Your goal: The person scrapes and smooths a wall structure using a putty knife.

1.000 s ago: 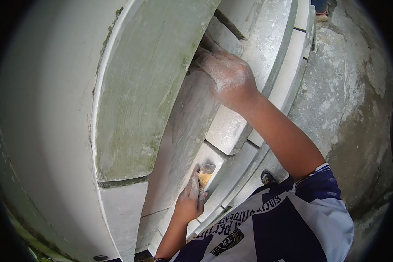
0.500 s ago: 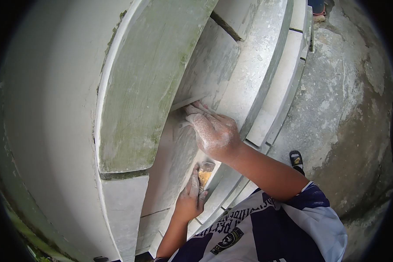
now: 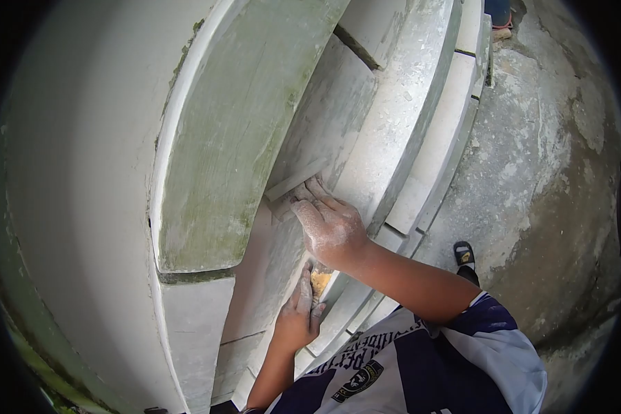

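Note:
My right hand (image 3: 332,231), coated in white powder, presses a thin flat pale strip (image 3: 297,179) with a straight edge against the grey panel (image 3: 331,103) in the recess. Its fingers are closed at the strip's near end, and part of their grip is hidden. Lower down, my left hand (image 3: 300,314), also dusty, is at the white ledge. It has its fingers around a small yellow-and-grey block (image 3: 320,281), whose kind I cannot make out. My right forearm reaches across in front of the ledge.
A greenish curved slab (image 3: 234,138) overhangs on the left, above a pale panel (image 3: 196,324). Long white stepped ledges (image 3: 435,145) run along the right side. Stained concrete floor (image 3: 517,179) lies beyond, with a sandaled foot (image 3: 464,254) on it and a dark bucket (image 3: 498,12) at the top.
My right hand and the pale strip have slid down and slightly left along the panel. The left hand stays nearly in place, its yellow-and-grey block now more covered by the right hand.

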Motion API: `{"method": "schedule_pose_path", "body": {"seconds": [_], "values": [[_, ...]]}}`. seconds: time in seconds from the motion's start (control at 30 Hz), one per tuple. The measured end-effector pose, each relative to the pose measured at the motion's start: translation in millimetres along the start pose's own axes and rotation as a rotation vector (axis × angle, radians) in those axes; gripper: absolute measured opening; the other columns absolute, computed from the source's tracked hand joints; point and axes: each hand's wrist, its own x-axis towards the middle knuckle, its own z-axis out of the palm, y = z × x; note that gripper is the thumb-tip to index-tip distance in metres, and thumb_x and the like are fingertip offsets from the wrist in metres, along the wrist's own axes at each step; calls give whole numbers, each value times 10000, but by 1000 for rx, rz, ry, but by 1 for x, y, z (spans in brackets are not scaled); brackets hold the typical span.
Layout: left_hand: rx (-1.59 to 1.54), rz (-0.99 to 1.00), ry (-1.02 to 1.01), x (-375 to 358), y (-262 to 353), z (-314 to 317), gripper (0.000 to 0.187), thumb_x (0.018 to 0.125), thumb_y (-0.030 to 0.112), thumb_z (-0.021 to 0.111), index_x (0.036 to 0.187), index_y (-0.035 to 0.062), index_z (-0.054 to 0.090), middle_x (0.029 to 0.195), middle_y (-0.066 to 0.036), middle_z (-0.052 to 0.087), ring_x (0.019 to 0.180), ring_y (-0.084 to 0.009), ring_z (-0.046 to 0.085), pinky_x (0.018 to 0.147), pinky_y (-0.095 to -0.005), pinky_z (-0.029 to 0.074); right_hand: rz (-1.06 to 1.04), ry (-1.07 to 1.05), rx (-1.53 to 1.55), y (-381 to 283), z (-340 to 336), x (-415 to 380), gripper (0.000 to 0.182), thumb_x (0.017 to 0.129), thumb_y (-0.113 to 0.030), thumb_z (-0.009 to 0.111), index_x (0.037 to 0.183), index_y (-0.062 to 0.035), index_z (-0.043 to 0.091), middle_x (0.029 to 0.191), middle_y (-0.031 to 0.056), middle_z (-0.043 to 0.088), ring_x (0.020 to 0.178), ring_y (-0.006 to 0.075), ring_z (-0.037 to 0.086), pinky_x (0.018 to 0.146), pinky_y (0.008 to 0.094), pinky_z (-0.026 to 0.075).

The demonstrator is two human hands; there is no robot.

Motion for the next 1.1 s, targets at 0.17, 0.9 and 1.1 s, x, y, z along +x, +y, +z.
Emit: {"method": "schedule_pose_path", "body": {"seconds": [0.17,0.9,1.1], "values": [[-14,24,28,3,2,0,833,900,101,633,1575,-9,158,1586,-217,331,1280,-447,533,1017,-425,500,49,124,-95,24,-3,22,183,798,56,660,978,41,635,920,231,714,928,429,710,789,445,597],[-133,-37,9,2,7,-4,820,893,80,645,1570,-13,192,1525,-299,386,1337,-473,477,1081,-414,429,233,115,-17,46,-27,47,165,839,20,643,984,12,564,976,267,686,917,434,690,776,456,587],[-106,-9,17,1,3,-3,820,898,100,639,1578,14,189,1542,-266,381,1332,-472,480,1085,-418,431,237,148,-68,58,-7,64,162,796,39,646,919,-14,556,869,215,678,840,439,676,710,492,564]]}}
